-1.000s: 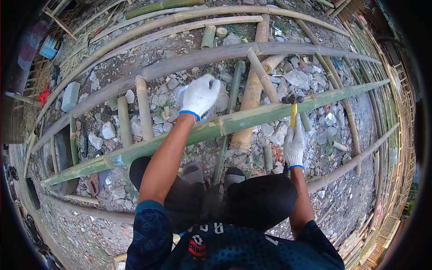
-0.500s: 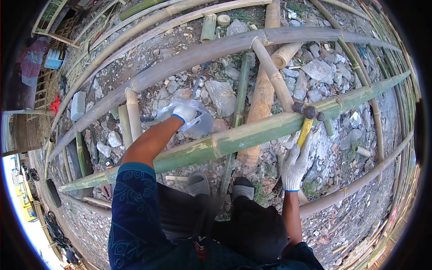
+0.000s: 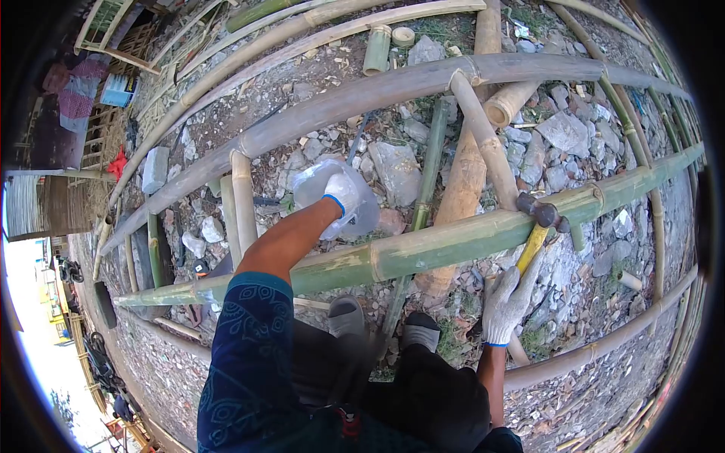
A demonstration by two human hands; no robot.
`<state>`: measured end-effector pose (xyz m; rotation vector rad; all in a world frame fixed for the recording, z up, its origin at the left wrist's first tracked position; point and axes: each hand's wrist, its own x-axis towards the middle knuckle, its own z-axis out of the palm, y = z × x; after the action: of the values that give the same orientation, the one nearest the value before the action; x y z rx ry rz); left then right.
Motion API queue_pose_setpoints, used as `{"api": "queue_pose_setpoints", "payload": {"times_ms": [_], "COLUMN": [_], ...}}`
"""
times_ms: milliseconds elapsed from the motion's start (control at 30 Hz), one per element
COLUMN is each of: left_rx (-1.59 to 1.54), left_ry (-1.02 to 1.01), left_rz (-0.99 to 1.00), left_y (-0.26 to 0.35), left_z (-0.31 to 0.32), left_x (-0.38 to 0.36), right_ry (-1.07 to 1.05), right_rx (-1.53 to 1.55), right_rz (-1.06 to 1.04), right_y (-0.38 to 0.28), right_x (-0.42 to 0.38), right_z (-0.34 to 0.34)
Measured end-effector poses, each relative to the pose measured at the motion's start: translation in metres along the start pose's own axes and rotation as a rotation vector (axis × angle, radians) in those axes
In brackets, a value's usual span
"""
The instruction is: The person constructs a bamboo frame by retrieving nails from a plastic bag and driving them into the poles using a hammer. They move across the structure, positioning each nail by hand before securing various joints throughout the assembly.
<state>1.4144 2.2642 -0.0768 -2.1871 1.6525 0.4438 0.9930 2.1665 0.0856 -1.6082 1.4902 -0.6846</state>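
Note:
My left hand (image 3: 341,193), in a white glove, reaches into a clear plastic bag (image 3: 311,198) behind a long green bamboo pole (image 3: 438,245). Its fingers are hidden by the hand and the bag. My right hand (image 3: 504,308), gloved too, is closed on the yellow handle of a hammer (image 3: 535,245). The dark hammer head lies against the right part of the green pole, and it cannot be told whether it touches. Short upright bamboo pieces (image 3: 483,140) join that pole to a greyish bamboo pole (image 3: 340,106) beyond it.
Broken stones (image 3: 396,172) and rubble cover the ground. A thick tan bamboo (image 3: 464,189) lies under the poles, with a cut green bamboo piece (image 3: 377,51) farther back. Another bamboo pole (image 3: 596,349) runs at right. A grey block (image 3: 155,170) stands at left.
The camera view has shifted, so the scene sits farther right and slightly lower. The bag around my left hand is spread wider. My right hand keeps the hammer at the pole.

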Motion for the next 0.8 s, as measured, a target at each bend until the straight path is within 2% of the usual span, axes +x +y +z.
{"api": "queue_pose_setpoints", "payload": {"times_ms": [67,100,167,267,300,333,400,433,467,567,733,800], "left_rx": [-0.035,-0.134,-0.348,-0.441,-0.426,-0.456,-0.509,-0.517,-0.460,-0.392,-0.226,-0.238], "left_ry": [-0.044,-0.103,-0.219,-0.248,-0.174,-0.166,-0.152,-0.185,-0.190,-0.041,-0.009,-0.006], "left_rz": [0.040,0.028,-0.011,-0.081,0.019,0.016,0.020,-0.050,-0.058,-0.165,-0.146,-0.158], "left_y": [-0.009,-0.006,-0.005,-0.025,-0.025,-0.023,-0.022,-0.022,-0.031,-0.036,-0.030,-0.025], "left_z": [-0.007,-0.029,-0.085,-0.059,-0.073,-0.084,-0.103,-0.111,-0.089,-0.066,-0.028,-0.013], "left_x": [-0.010,-0.021,-0.044,-0.043,-0.052,-0.058,-0.059,-0.057,-0.044,-0.033,-0.025,-0.023], "right_ry": [-0.026,0.000,0.026,-0.015,-0.021,-0.028,0.018,0.046,0.075,0.088,0.062,0.075], "right_rx": [-0.004,-0.045,-0.042,0.041,0.028,0.014,-0.078,-0.108,-0.139,-0.097,0.067,-0.013], "right_rz": [0.050,-0.040,-0.029,0.082,0.088,0.095,-0.015,-0.088,-0.159,-0.253,-0.078,-0.143], "right_y": [-0.001,0.000,0.004,-0.012,-0.013,-0.014,0.004,0.012,0.021,0.035,0.016,0.026], "right_x": [-0.001,-0.001,-0.001,-0.001,-0.001,0.000,0.003,0.006,0.008,0.011,0.005,0.009], "right_z": [-0.002,-0.001,0.001,-0.001,-0.002,-0.002,0.000,0.002,0.003,0.003,0.007,0.005]}}
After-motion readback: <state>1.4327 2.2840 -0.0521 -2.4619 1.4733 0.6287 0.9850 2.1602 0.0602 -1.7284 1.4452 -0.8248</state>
